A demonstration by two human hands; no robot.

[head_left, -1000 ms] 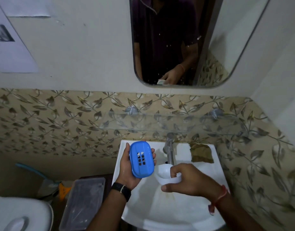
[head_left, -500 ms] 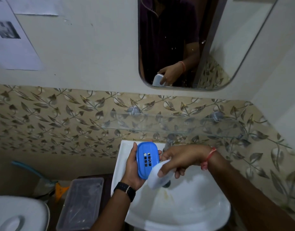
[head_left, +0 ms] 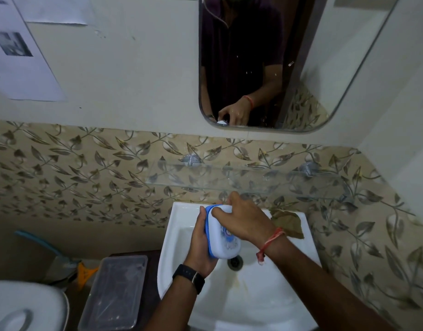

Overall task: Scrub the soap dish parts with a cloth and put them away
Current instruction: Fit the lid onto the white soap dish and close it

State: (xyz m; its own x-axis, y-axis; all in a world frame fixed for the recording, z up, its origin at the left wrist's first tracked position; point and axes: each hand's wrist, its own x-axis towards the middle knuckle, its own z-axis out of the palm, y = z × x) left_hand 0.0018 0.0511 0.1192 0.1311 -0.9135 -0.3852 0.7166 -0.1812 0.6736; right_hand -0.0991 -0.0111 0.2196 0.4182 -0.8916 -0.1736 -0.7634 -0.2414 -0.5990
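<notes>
The soap dish (head_left: 223,237) is held over the white sink (head_left: 174,235): its translucent white part faces up and covers the blue part, of which only a rim shows along the left edge. My left hand (head_left: 201,244) grips the dish from the left and underneath. My right hand (head_left: 244,218) rests on top of the white part, fingers curled over its far end. A brownish cloth (head_left: 288,223) lies on the sink's back right corner, partly hidden behind my right wrist.
A glass shelf (head_left: 244,180) juts from the tiled wall just above my hands, with a mirror (head_left: 265,63) higher up. The sink drain (head_left: 235,262) sits under the dish. A clear plastic box (head_left: 115,292) stands left of the sink, a white toilet tank (head_left: 24,306) farther left.
My right hand brought the white part up from the sink and set it over the blue part in my left hand. Both parts are now pressed together.
</notes>
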